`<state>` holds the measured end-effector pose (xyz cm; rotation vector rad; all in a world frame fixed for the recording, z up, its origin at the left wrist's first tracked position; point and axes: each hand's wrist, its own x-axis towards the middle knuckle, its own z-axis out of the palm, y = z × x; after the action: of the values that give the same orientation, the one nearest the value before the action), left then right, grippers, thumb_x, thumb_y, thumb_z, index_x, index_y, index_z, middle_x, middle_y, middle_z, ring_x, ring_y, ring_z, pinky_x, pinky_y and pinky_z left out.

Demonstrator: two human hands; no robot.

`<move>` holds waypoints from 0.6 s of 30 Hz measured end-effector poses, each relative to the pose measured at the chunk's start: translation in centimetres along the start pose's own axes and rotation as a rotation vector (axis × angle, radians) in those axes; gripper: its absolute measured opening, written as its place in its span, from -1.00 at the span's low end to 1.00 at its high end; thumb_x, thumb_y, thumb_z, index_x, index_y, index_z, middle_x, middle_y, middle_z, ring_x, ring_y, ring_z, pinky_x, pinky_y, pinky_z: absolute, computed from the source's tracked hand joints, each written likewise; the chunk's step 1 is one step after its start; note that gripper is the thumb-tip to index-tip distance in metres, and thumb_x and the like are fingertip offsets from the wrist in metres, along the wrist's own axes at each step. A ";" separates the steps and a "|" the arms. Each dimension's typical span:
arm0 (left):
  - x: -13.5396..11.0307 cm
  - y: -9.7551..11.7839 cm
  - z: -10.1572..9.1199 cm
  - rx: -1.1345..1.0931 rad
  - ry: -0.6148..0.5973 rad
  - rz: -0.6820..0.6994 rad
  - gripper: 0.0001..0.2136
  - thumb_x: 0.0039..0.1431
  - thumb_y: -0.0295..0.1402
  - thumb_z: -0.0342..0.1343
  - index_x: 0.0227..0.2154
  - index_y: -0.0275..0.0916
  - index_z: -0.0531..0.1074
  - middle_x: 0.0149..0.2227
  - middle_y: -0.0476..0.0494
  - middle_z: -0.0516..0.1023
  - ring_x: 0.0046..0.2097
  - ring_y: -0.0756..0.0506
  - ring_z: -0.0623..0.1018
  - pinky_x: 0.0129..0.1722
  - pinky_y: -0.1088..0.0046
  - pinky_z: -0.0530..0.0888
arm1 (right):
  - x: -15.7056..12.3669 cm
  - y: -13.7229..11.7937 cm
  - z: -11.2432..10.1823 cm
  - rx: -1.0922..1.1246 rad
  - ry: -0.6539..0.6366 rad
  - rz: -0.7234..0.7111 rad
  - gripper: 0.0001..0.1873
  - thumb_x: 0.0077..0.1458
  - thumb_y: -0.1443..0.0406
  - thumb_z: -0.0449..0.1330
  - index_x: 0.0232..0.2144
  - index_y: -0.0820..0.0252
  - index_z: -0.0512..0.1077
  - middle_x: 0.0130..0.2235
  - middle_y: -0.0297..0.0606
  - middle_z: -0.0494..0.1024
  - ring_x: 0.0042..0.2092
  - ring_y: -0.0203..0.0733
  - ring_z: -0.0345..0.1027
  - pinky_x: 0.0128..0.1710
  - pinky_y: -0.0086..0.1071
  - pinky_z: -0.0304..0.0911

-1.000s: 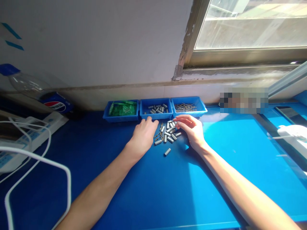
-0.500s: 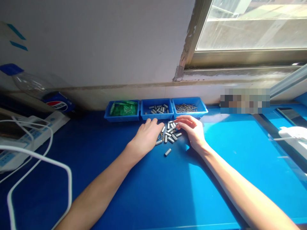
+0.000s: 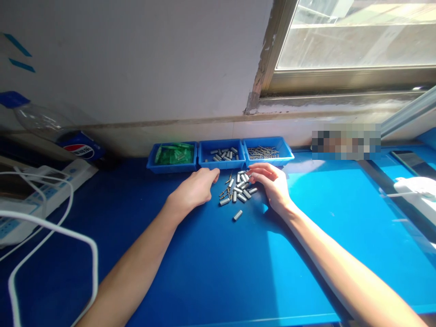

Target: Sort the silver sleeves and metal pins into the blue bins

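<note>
Short silver metal cylinders point(image 3: 242, 197) lie in a loose pile on the blue tabletop, one of them point(image 3: 237, 215) apart toward me. Several thin screw-like pins point(image 3: 224, 194) lie at the pile's left side. My left hand point(image 3: 194, 188) is just left of the pile, its fingers curled; what is in them, if anything, is hidden. At the pile's right edge is my right hand point(image 3: 272, 186), thumb and fingertips brought together beside the cylinders. Whether a piece is pinched there I cannot make out.
Behind the pile stand three blue bins: one with green plastic pieces point(image 3: 175, 154), one with metal cylinders point(image 3: 223, 156), one with thin metal pins point(image 3: 262, 152). A bottle point(image 3: 80, 147), power strip point(image 3: 51, 195) and white cable point(image 3: 95, 254) are at left; a phone point(image 3: 412, 163) is at right.
My left hand has moved left, off the pile, and its fingers have curled in, uncovering the thin pins. My right hand has stayed in almost the same place.
</note>
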<state>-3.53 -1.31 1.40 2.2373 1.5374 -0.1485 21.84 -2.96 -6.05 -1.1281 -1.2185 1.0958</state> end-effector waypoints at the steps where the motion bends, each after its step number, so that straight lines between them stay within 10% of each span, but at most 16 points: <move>1: 0.3 -0.1 0.3 -0.048 0.046 0.038 -0.58 -0.05 -0.69 0.10 -0.13 -0.17 0.48 -0.18 -0.15 0.60 -0.29 -0.15 0.57 -0.42 0.40 0.32 | 0.0 0.0 0.0 0.002 0.001 0.001 -0.77 0.10 0.10 0.50 -0.17 -0.10 0.69 -0.25 -0.29 0.76 -0.27 0.07 0.67 -0.06 0.10 0.64; 10: 1.3 2.3 0.5 -0.879 0.325 0.294 -0.92 0.12 -0.45 0.31 -0.30 -0.26 0.64 -0.24 -0.15 0.77 -0.17 -0.14 0.76 -0.05 0.37 0.69 | -0.3 -1.3 0.4 -0.018 -0.050 0.021 -0.62 0.03 -0.05 0.57 -0.20 -0.01 0.69 -0.27 -0.25 0.76 -0.21 0.16 0.72 -0.09 0.00 0.67; 18: 1.8 2.7 1.1 -1.116 0.407 0.196 -0.66 0.00 -0.12 0.56 -0.35 -0.29 0.67 -0.29 -0.21 0.78 -0.19 -0.21 0.77 -0.06 0.28 0.72 | -0.6 -1.1 0.4 0.064 -0.182 0.051 -0.69 0.11 0.02 0.57 -0.19 0.00 0.71 -0.26 -0.26 0.78 -0.23 0.05 0.72 -0.09 -0.09 0.63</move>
<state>-0.23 -0.99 0.59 1.4889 1.0900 1.0178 21.47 -3.67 -5.03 -1.0330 -1.2914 1.2902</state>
